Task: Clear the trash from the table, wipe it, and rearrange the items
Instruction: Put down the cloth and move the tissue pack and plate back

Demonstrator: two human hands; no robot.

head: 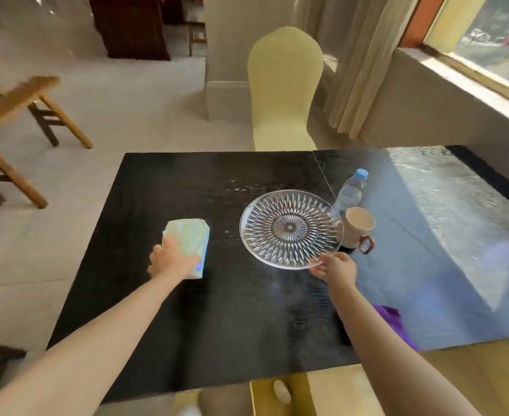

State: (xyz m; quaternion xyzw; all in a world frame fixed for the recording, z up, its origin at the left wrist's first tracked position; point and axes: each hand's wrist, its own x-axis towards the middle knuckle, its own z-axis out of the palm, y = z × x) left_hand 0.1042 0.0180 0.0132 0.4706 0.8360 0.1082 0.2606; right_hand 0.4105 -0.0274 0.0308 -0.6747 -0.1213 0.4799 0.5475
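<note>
Cut-glass plate (290, 228), glossy dark table (217, 310).

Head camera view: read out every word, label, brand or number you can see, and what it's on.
No text is readable anywhere in this view.
Water bottle: any label is too blurred to read.
Cloth: pattern only, no letters made out.
Mug and glass plate: no writing visible.
</note>
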